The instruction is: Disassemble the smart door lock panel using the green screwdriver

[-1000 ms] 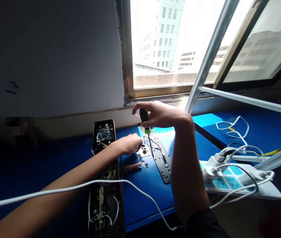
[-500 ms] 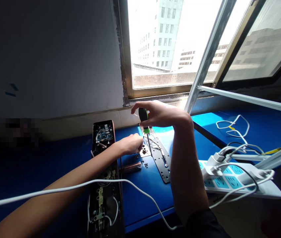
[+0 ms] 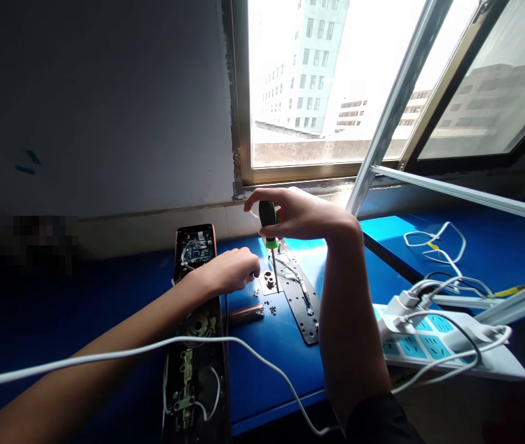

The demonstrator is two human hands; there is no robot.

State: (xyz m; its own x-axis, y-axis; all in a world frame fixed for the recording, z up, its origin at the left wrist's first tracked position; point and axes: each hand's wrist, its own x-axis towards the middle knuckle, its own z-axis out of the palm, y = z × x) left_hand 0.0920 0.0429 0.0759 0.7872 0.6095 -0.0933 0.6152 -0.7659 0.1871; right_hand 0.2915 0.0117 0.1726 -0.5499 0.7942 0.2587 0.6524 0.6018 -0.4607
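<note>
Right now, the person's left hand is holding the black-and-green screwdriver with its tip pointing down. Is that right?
Not quite: the head view shows the right hand holding the black-and-green screwdriver with its tip pointing down.

The head camera faces forward and down over both hands (image 3: 237,270) (image 3: 300,213), seemingly from close behind.

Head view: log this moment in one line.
right hand: holding screwdriver, tip near small plate | left hand: curled nearby | small screws: on blue table
</note>
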